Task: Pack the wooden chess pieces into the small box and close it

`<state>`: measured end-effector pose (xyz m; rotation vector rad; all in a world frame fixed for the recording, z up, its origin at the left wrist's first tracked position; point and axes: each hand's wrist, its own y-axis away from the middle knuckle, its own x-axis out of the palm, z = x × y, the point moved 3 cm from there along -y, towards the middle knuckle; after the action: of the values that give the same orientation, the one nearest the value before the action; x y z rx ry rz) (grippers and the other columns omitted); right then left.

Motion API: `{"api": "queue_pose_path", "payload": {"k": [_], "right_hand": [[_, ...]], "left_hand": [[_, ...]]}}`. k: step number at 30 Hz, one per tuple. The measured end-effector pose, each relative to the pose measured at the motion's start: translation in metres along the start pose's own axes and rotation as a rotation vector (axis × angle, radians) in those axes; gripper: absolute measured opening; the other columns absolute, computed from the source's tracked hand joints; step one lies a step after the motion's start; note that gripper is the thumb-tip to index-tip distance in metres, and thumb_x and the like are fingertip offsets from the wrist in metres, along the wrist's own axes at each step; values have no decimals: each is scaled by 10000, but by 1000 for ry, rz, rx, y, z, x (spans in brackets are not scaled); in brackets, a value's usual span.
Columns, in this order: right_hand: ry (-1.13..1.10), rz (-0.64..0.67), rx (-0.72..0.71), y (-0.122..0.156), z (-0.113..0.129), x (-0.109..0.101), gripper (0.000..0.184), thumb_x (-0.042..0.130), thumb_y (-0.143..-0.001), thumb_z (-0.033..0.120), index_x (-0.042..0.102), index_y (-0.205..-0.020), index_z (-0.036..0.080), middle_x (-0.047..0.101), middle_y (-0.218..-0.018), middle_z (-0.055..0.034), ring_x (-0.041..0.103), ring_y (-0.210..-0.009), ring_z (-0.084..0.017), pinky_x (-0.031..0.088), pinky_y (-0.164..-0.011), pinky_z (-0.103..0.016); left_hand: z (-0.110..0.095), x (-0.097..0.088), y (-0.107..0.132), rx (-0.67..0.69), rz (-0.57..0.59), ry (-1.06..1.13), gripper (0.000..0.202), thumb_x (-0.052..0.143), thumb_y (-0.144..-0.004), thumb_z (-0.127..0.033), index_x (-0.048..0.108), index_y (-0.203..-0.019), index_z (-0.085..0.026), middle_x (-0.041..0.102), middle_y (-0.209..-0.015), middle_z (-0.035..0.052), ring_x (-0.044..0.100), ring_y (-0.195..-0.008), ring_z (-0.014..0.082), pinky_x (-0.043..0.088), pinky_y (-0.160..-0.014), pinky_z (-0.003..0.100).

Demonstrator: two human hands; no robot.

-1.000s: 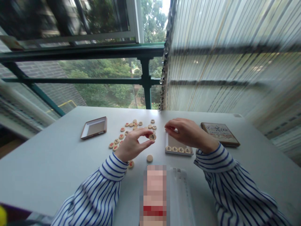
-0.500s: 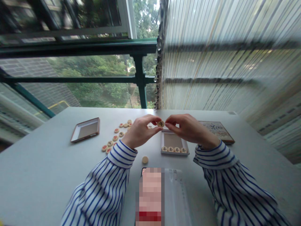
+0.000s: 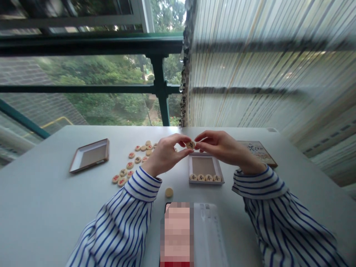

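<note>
Between the thumb and forefinger of my left hand [image 3: 167, 154] is a round wooden Chinese chess piece [image 3: 190, 145], its dark character facing me. My right hand [image 3: 224, 150] is closed too, with thumb and fingertips pinching at the piece's right edge. Just below the hands lies an open shallow box [image 3: 202, 164] with a grey-brown bottom. Along its near side stands a row of several Chinese chess pieces [image 3: 201, 178] with dark characters. Left of my left hand, loose pieces [image 3: 130, 165] with red or dark characters are scattered, some hidden behind the hand and sleeve.
A single blank-side-up piece [image 3: 169, 192] lies nearer me. Beyond it are a phone [image 3: 178, 233] with a blurred screen and a clear plastic sleeve [image 3: 210, 233]. An empty lid-like tray [image 3: 90, 155] lies far left; a printed box lid [image 3: 258, 152] is partly behind my right hand.
My view has shifted slightly, so the things on the table appear a little moved. The piece has turned a bit between my fingers; both hands stay on it.
</note>
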<state>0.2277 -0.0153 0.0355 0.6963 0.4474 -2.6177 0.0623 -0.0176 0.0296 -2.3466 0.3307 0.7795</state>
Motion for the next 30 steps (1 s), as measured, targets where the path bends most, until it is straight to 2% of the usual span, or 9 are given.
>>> {"api": "queue_pose_path", "payload": {"k": [5,11,16,24,30], "right_hand": [[-84,18,13,-2,-1,3,247,536,-779,328,579,-915,127,660,-814,-61,606,-724,-137,488,-643,-288],[-113,-35,24,-4,-3,2,207,567,-758,320,606,-847,137,647,-750,-43,597,-682,-129,487,-632,-281],[-107,-38,22,-3,-3,1,162,585,-741,275,623,-824,141,645,-734,-34,586,-673,-123,477,-627,-269],[-131,-15,1,-4,-4,1,157,577,-741,260,628,-828,139,656,-775,-42,596,-716,-129,477,-670,-278],[-191,82,11,-2,-3,6,175,550,-761,241,640,-877,146,667,-840,-46,607,-781,-134,478,-741,-294]], "left_hand": [[0,2,0,-9,-18,13,287,630,-707,-306,606,-943,-145,648,-851,47,582,-730,122,450,-571,214],[-3,5,0,30,-56,19,265,642,-701,-281,599,-927,-150,651,-826,34,588,-727,111,466,-635,228],[0,8,1,19,-33,75,267,650,-692,-287,594,-912,-145,644,-835,37,581,-729,110,472,-673,245],[11,8,-2,-205,91,444,302,583,-747,-330,579,-949,-106,643,-879,78,601,-775,130,488,-719,274],[16,11,-3,-304,130,511,281,586,-746,-293,586,-934,-84,631,-820,66,574,-674,102,475,-649,248]]}}
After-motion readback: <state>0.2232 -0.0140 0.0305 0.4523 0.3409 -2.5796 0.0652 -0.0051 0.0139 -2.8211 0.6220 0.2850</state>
